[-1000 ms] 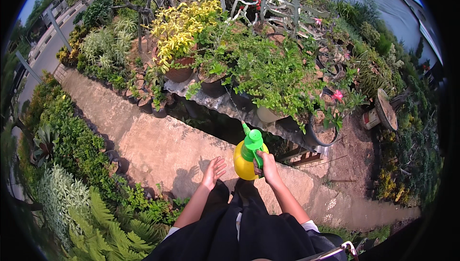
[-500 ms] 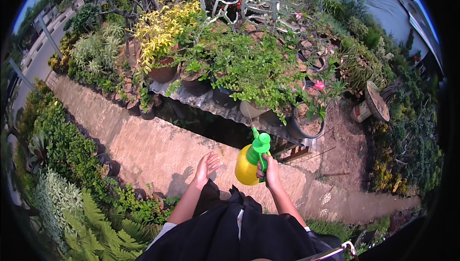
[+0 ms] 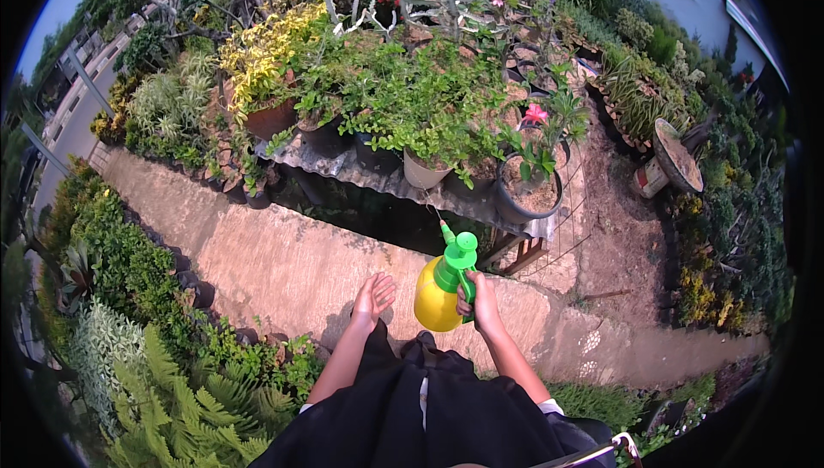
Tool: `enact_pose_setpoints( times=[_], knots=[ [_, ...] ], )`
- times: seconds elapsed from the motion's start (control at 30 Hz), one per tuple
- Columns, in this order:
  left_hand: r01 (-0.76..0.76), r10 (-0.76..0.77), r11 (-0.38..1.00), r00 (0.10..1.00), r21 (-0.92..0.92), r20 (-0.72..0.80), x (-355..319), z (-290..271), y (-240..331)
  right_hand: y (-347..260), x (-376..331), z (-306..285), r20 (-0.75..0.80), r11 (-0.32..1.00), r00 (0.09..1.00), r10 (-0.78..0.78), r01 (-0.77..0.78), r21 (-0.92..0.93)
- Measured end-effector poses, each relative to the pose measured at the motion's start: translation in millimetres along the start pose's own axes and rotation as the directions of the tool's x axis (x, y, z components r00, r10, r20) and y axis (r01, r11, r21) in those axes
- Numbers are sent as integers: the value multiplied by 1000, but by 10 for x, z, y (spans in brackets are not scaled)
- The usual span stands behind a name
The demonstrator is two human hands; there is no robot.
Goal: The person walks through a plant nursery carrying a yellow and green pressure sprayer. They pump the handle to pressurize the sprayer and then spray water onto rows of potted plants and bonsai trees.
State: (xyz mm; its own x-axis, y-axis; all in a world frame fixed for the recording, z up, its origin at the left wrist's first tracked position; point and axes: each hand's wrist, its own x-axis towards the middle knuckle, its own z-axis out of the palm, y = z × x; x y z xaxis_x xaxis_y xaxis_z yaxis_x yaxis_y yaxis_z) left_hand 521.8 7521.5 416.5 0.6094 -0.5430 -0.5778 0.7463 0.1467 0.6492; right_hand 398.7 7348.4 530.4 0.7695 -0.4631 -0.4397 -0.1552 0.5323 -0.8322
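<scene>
My right hand (image 3: 481, 303) grips the green handle of a pump spray bottle (image 3: 436, 300) with a round yellow body and a green top. Its nozzle tilts away from me, toward a beige pot (image 3: 425, 173) at the front edge of a corrugated sheet shelf (image 3: 348, 167). A thin streak shows just beyond the nozzle tip. To the left of the bottle, my left hand (image 3: 373, 298) is held out above the path with its fingers stretched, touching nothing. Leafy green plants (image 3: 421, 99) rise from the pots on the shelf.
A dark round pot (image 3: 530, 197) with a pink flower (image 3: 535, 114) stands at the shelf's right end. Below me runs a paved path (image 3: 283, 258). Ferns (image 3: 176, 391) and shrubs border it at left. A round dish on a stand (image 3: 679, 156) is at far right.
The pots and shelf have shifted left and slightly up in the view. The spray bottle sits slightly further left, still in my right hand. My left hand stays open in nearly the same place.
</scene>
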Motion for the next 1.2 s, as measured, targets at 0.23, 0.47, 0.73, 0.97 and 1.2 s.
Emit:
enact_pose_setpoints(
  times=[0.23,0.47,0.73,0.97,1.2],
  knots=[
    [16,-16,1000,1000,1,-4,-152,81,-310,50,-149,-366,-57,998,996,-62,61,-13],
    [35,-35,999,999,26,9,-192,258,-505,46,-314,-630,-21,998,999,-30,29,-51],
    [54,-55,998,998,41,32,-179,367,-616,73,-375,-649,-33,996,996,-79,77,-38],
    [94,-96,994,995,64,37,-130,436,-704,107,-427,-740,-2,992,998,-59,59,-115],
    [129,-139,984,988,119,74,-67,593,-777,94,-534,-1033,-165,995,982,-94,99,25]
  ],
)
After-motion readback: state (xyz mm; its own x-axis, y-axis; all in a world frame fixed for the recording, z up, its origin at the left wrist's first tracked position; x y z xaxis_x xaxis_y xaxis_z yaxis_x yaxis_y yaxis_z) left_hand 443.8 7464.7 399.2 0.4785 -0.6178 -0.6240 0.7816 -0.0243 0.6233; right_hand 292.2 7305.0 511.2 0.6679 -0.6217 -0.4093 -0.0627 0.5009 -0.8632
